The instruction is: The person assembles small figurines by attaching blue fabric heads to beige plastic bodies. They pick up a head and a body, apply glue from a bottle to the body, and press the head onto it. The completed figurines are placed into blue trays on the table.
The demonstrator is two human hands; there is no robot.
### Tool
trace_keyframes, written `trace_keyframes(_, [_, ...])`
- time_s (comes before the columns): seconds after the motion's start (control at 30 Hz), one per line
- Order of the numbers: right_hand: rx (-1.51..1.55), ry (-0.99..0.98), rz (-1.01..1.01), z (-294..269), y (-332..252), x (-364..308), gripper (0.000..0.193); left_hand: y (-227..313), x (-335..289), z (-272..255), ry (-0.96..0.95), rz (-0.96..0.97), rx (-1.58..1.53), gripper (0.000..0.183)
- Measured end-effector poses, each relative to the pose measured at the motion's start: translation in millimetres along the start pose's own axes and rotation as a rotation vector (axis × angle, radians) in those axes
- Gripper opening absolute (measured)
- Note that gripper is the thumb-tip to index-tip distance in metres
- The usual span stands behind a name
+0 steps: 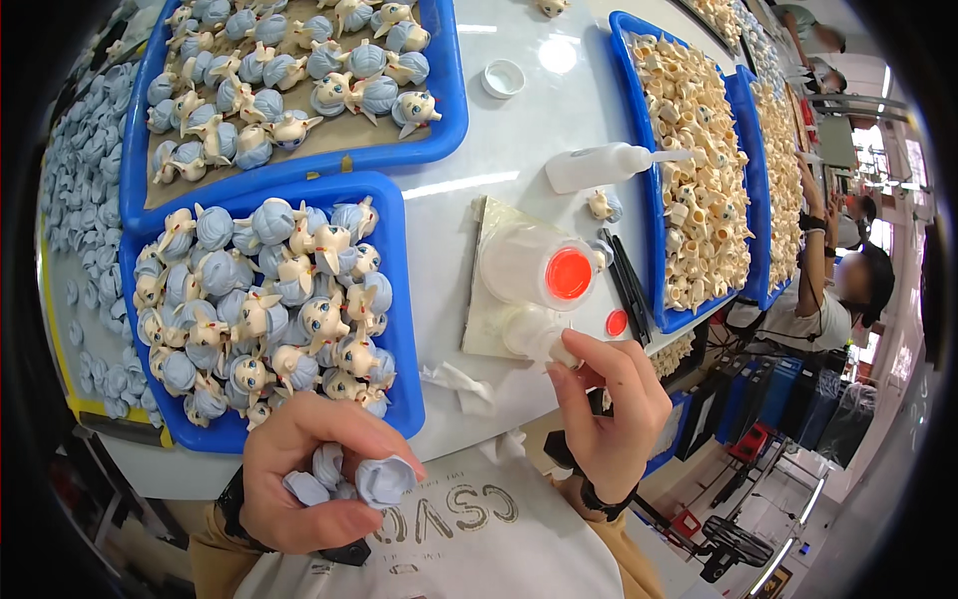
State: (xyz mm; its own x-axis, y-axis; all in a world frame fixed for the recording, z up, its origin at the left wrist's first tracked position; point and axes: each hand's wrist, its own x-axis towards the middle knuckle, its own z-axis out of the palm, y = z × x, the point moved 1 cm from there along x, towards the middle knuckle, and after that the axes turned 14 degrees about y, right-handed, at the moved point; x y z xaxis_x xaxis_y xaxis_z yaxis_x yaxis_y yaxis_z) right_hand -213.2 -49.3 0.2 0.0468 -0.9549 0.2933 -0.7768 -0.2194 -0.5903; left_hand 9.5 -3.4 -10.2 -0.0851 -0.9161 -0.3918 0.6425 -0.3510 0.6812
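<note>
My left hand (309, 469) is closed around several blue-grey cupped hair pieces (386, 481), just in front of the near blue tray. My right hand (614, 399) is pinched shut at the end of a small translucent pot (529, 331); what lies between the fingertips is too pale and small to make out. Beside that pot, a larger clear container with a red round top (569, 274) sits on a pale square board (479, 299). A single doll head with blue-grey hair (605, 206) rests beyond it, near black tweezers (626, 275).
Doll heads fill the near blue tray (407, 299) and the far one (454, 100). Loose hair pieces (90, 200) cover the left side. Cream parts fill blue trays (654, 200) at right. A white squeeze bottle (599, 168), crumpled tissue (464, 387) and small dish (503, 78) lie between. Co-workers sit right.
</note>
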Motion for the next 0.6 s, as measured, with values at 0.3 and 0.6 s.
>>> trace_keyframes(0.3, [0.157,0.123,0.067,5,13,-11,0.030,0,2,-4,-0.078,-0.029,0.103,0.039])
trace_keyframes(0.6, [0.998,0.105,0.066,12,-5,-27,0.029,-2,5,5,-0.042,-0.064,0.376,0.037])
